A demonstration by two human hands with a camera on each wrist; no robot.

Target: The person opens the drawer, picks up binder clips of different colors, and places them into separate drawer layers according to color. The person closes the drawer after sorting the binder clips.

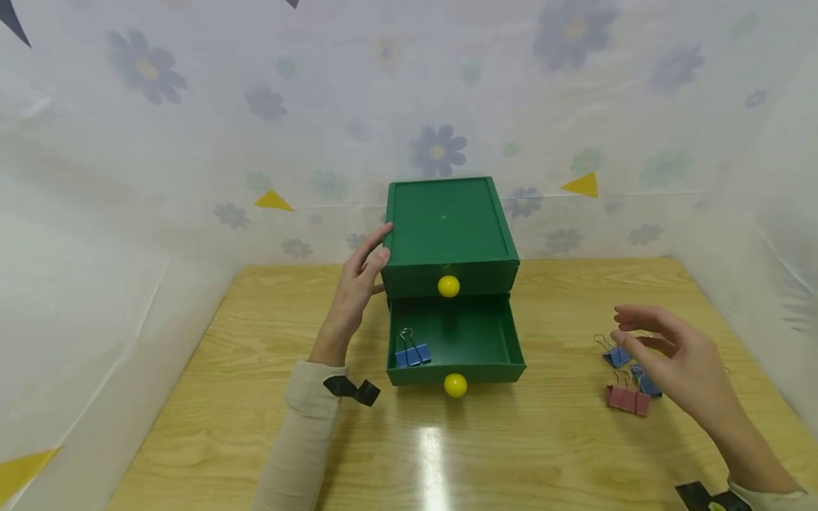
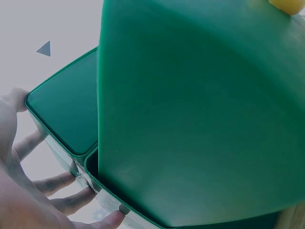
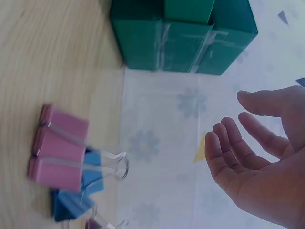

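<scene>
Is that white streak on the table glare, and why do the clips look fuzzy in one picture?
Head view: yes, a lamp's reflection on the glossy table, everything else sharp. Right wrist view: the pink clips are blurred. Left wrist view: the green drawer box fills the frame, slightly washed out.

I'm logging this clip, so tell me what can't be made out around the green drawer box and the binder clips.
- Upper drawer: shut, contents hidden, head view.
- Clip pile: right hand covers part, so the count is unclear; blurred in the right wrist view.
- Left hand: left wrist view cuts off its palm; box fills the frame.
</scene>
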